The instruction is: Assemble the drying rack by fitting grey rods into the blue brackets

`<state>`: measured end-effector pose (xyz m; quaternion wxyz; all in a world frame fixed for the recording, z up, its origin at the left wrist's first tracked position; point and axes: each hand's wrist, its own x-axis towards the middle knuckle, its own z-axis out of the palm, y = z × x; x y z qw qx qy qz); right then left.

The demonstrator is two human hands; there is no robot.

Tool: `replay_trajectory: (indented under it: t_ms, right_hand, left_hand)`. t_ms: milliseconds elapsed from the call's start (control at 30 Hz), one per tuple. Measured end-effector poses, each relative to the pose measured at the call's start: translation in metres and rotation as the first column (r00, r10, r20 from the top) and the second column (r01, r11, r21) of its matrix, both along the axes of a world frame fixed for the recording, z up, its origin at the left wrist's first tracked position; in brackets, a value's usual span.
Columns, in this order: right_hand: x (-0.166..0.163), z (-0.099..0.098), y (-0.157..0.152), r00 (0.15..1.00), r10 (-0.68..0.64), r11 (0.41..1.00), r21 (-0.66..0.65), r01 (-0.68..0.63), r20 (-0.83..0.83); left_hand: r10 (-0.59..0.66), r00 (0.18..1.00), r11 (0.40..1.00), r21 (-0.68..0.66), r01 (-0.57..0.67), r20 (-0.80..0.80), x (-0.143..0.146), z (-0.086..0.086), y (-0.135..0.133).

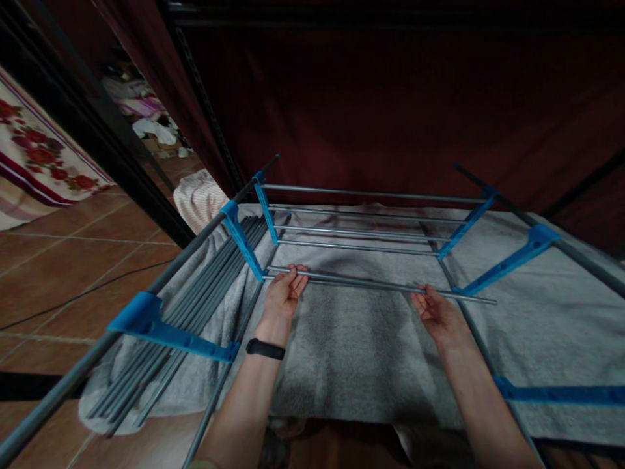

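Observation:
My left hand [287,291], a black band on its wrist, pinches a thin grey metal rod [481,300] near its left end. My right hand [437,314] grips the same rod toward its right end, fingertips around it. The rod lies crosswise, slightly tilted, close to another crosswise rod that runs between two blue plastic brackets; whether they touch I cannot tell. One blue bracket [243,242] is left of my left hand, and another blue bracket [510,262] is beyond my right hand. Several crosswise rods [361,247] span the rack's far brackets.
A bundle of loose grey rods [195,306] lies at the left on a grey towel-like cloth [342,365]. Long side tubes [190,251] of the rack slope along both sides. Dark red fabric [390,104] hangs behind. A black post [97,130] and tiled floor [43,286] are left.

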<state>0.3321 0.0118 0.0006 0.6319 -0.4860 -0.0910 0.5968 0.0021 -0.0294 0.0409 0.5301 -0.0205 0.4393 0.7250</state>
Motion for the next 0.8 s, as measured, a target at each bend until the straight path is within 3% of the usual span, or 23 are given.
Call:
replay_trajectory:
  t_ms: [433,800]
  right_hand:
    - [-0.012,0.005,-0.003,1.000,0.012,1.000,-0.006,-0.012,-0.014]
    - [0.002,0.008,0.001,0.996,-0.085,0.994,0.072,0.083,0.015]
  left_hand:
    - [-0.142,0.990,0.989,-0.042,0.142,0.011,0.027,-0.003,0.000]
    - [-0.077,0.997,0.990,-0.115,0.076,0.003,0.019,0.002,0.000]
